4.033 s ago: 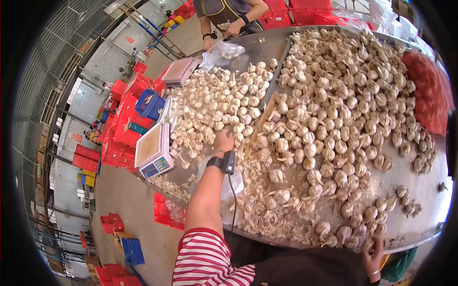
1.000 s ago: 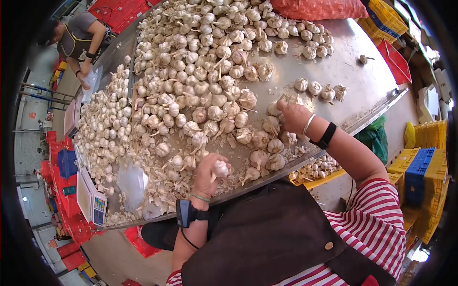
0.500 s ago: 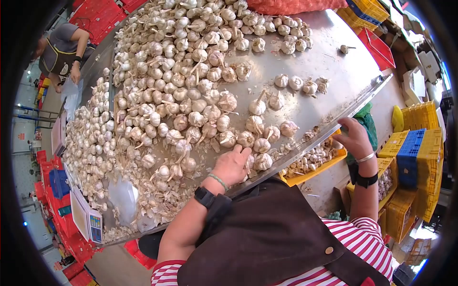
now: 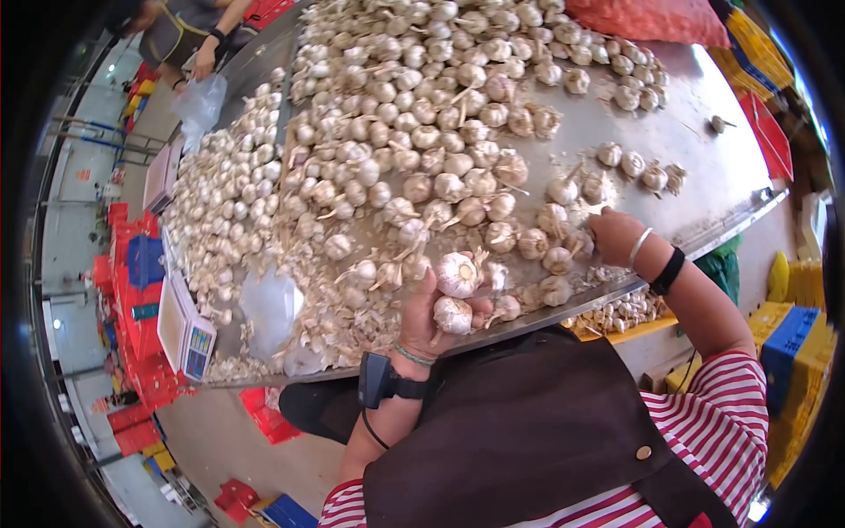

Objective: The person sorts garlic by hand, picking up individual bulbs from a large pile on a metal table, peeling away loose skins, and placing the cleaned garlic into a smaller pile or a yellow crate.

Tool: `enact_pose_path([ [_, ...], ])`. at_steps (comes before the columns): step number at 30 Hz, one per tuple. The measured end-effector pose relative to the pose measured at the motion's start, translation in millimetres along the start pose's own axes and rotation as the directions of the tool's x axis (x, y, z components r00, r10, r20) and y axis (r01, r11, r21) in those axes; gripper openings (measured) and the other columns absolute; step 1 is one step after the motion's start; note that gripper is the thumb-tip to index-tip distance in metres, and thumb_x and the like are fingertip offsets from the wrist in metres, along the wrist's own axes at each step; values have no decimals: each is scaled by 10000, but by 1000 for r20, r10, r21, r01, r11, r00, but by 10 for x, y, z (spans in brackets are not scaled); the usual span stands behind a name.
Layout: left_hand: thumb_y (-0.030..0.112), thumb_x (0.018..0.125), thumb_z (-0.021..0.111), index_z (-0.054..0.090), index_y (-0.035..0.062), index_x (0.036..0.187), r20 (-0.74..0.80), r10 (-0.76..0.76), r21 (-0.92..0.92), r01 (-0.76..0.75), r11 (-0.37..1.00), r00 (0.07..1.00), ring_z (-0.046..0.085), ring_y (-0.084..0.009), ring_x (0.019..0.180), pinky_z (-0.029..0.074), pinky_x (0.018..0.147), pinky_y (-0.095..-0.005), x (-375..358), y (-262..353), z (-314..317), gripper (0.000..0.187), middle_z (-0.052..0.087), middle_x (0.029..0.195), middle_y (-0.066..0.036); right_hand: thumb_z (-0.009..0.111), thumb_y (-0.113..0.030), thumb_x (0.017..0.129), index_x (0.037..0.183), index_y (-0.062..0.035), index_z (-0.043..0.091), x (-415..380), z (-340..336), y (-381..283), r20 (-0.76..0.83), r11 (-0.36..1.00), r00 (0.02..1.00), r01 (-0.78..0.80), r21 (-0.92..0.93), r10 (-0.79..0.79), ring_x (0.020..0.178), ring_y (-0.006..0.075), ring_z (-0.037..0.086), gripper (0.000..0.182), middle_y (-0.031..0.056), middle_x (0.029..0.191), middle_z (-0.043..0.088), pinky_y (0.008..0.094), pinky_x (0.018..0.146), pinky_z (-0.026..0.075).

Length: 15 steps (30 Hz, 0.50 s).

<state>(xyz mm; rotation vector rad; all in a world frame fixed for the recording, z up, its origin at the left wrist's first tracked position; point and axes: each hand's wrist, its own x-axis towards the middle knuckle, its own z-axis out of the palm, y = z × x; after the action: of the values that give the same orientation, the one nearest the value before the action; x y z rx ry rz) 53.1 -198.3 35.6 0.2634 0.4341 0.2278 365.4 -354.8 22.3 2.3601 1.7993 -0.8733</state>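
My left hand [image 4: 415, 319] is turned palm up at the near edge of the metal table, fingers curled round garlic bulbs. One pinkish-white garlic bulb [image 4: 458, 275] faces up with its cut end showing; another garlic bulb [image 4: 452, 314] lies just below it. My right hand [image 4: 615, 238] reaches over the tabletop with bent fingers closed against a garlic bulb [image 4: 578, 244], partly hiding it. Several loose bulbs lie between the hands, among them a garlic bulb [image 4: 555, 291] near the edge.
A large garlic heap [image 4: 405, 123] covers the metal table [image 4: 678, 132], with papery skins in front. A scale [image 4: 187, 334] stands at the left corner, beside clear plastic [image 4: 268, 308]. A yellow crate [image 4: 629, 330] of garlic sits below the edge. Another person [image 4: 207, 48] handles a plastic bag.
My left hand has lifted off the table and turned palm up, now with bulbs in it. My right hand has come from beyond the table edge to the bulbs. The view has shifted.
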Motion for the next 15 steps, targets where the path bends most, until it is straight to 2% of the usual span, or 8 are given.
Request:
enact_pose_path([
  [4,403,928,585,388,20,1393,21,57,-126,-54,991,998,658,-337,916,572,662,-408,-41,-31,7,634,483,1340,-232,654,-247,760,953,-58,646,-51,-62,84,-16,989,991,-134,-57,133,870,377,633,271,173,919,662,452,804,511],
  [6,327,909,637,396,51,1383,17,106,-29,-105,994,994,651,-327,950,581,642,-384,-22,-81,-59,599,480,1331,-232,592,-201,789,925,-47,625,-204,-375,-122,-168,947,954,-201,251,247,837,375,630,207,171,907,664,445,771,499],
  [7,327,909,637,396,51,1383,19,102,-34,-102,994,995,651,-327,950,581,642,-384,-12,-110,-64,599,480,1331,-232,558,-195,831,941,-21,598,-270,-481,-185,-176,923,968,-105,371,181,799,351,625,209,174,856,649,422,739,489],
  [8,291,916,634,398,91,1374,13,75,20,-75,997,997,654,-300,941,589,627,-365,-5,-140,-66,553,496,1300,-213,558,-195,831,941,-21,598,-311,-538,-299,-173,922,967,-111,370,186,799,351,625,209,174,856,649,422,739,489],
  [10,255,923,630,401,131,1366,9,42,76,-42,996,999,657,-274,931,597,613,-346,7,-193,-55,514,511,1269,-193,558,-208,861,973,-25,592,-344,-590,-592,-261,711,961,119,693,94,767,330,610,217,169,822,619,403,723,486],
  [12,275,926,625,411,148,1355,4,-65,92,64,994,998,645,-216,847,584,588,-312,18,-249,-12,496,528,1198,-169,546,-180,908,1024,-13,585,-247,-455,-805,-365,687,929,303,660,-59,714,177,544,207,61,778,568,309,669,458],
  [14,323,948,589,416,138,1351,7,-69,39,69,997,998,603,-181,772,559,564,-302,28,-272,27,476,546,1158,-168,576,-238,883,1008,-15,593,-100,-387,-1038,-450,611,875,456,646,-178,789,296,603,256,168,842,604,382,732,483],
  [15,352,961,560,428,132,1341,-22,-68,-58,67,996,997,584,-175,756,542,549,-303,36,-264,13,459,556,1135,-168,534,-241,921,1007,-5,589,-70,-451,-1119,-342,597,911,411,689,-232,826,251,597,257,148,854,599,362,735,474],
])
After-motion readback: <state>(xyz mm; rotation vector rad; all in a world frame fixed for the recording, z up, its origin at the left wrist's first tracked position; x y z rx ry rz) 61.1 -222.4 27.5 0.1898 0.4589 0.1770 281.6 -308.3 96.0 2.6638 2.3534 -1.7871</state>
